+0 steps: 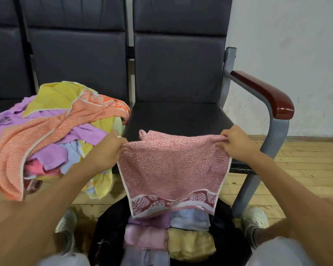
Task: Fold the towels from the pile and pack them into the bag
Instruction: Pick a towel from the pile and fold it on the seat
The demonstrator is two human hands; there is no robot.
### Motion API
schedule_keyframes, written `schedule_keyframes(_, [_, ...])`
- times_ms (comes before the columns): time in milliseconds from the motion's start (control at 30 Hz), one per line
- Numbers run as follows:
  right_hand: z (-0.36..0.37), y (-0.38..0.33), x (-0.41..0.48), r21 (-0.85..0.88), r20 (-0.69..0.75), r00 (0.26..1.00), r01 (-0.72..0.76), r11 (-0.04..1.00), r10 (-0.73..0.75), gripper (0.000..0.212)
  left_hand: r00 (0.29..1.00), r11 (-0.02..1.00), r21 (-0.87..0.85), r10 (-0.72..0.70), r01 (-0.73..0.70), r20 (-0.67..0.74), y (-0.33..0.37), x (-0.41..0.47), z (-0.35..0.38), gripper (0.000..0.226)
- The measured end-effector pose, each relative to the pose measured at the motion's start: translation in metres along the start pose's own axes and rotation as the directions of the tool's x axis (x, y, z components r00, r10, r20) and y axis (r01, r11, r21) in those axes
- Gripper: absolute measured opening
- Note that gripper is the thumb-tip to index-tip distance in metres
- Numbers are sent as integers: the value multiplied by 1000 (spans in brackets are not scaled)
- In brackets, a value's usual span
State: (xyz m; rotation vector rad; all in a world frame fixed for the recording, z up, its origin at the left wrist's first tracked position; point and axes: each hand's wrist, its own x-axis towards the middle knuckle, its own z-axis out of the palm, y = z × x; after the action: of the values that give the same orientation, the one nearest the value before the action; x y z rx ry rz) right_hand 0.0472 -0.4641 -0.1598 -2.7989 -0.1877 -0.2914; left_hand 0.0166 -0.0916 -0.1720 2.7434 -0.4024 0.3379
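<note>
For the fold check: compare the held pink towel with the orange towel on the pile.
The pink towel hangs spread flat, pinched by the left hand and right hand; the orange towel lies crumpled on the pile, untouched. The pink towel's leaf border hangs lowest, above the bag; the orange towel's sits high on the pile. Both have leaf-patterned borders.

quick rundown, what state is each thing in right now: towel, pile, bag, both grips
pink towel, spread out, hanging over the bag
left grip, pinches the pink towel's top left corner
right grip, pinches its top right corner
pile, loose and unfolded on the left seat
bag, open on the floor, partly filled
folded towels, packed side by side inside the bag
</note>
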Motion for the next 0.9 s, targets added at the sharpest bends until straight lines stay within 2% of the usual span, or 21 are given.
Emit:
schedule_keyframes(67, [9,-3,-1,-33,-15,1000,8,999,-9,13,997,1000,16,23,-22,-80,-2,2,6,9])
schedule_keyframes(133, [15,-6,-1,-7,20,999,37,999,-36,19,995,999,-35,14,-18,-99,4,7,10,12])
schedule_keyframes(233, [22,-15,-8,64,127,981,138,988,-145,28,998,983,-180,-49,42,-35,16,16,20,23])
schedule_keyframes(300, [25,-22,-13,141,229,954,165,976,-194,32,998,971,-234,-30,41,53,22,21,29,28])
schedule_keyframes(367, [30,-24,-13,197,313,927,150,969,-207,31,982,964,-259,-2,52,191,26,22,37,35])
schedule_keyframes(433, [29,-25,-12,286,312,928,110,952,-201,23,958,956,-272,-24,105,286,27,24,40,28])
schedule_keyframes(567, [12,-30,-13,466,283,943,25,884,-176,25,982,922,-374,-31,100,187,32,25,27,25])
schedule_keyframes(633, [2,-27,-17,571,365,915,-74,818,-172,27,982,822,-557,-21,123,186,40,18,17,28])
schedule_keyframes(667, [-2,-26,-20,602,420,890,-127,788,-178,28,976,729,-664,-27,167,216,45,13,14,29])
schedule_keyframes(767, [-13,-21,-25,610,444,880,-156,777,-171,25,928,348,-865,-50,362,368,54,1,8,28])
schedule_keyframes(800, [-16,-20,-25,608,421,894,-154,779,-152,24,922,300,-875,-55,381,383,53,-2,6,29])
schedule_keyframes(833, [-19,-18,-25,607,395,909,-150,781,-132,24,925,312,-873,-53,374,377,52,-3,4,29])
schedule_keyframes(900, [-24,-14,-23,606,350,930,-135,784,-110,22,941,442,-837,-52,322,334,46,-4,0,28])
